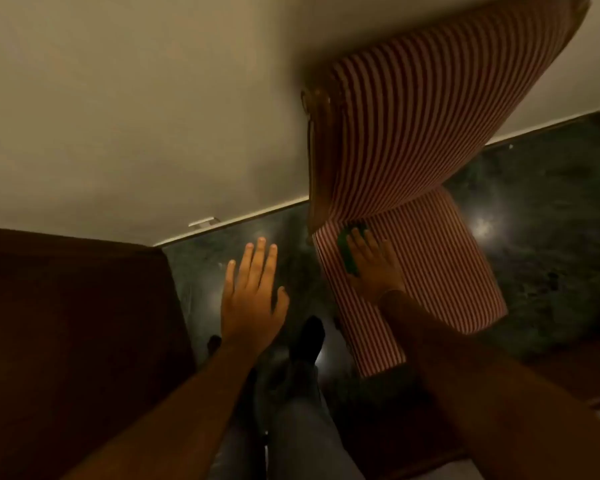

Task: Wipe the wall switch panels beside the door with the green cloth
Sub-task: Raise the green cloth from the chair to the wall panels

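The green cloth (pixel 350 252) lies on the striped seat of a chair, mostly covered by my right hand (pixel 373 263), which rests flat on top of it with fingers over its edge. Whether the fingers grip the cloth I cannot tell. My left hand (pixel 252 292) hovers over the dark floor, fingers spread and empty. No switch panel shows in this view; the pale wall (pixel 136 116) fills the upper left.
A red-and-white striped chair (pixel 413 150) with a wooden frame stands against the wall. A dark wooden door or cabinet (pixel 66 341) is at the left. A small white fitting (pixel 203 223) sits at the wall's base. My legs and dark sock (pixel 309 337) are below.
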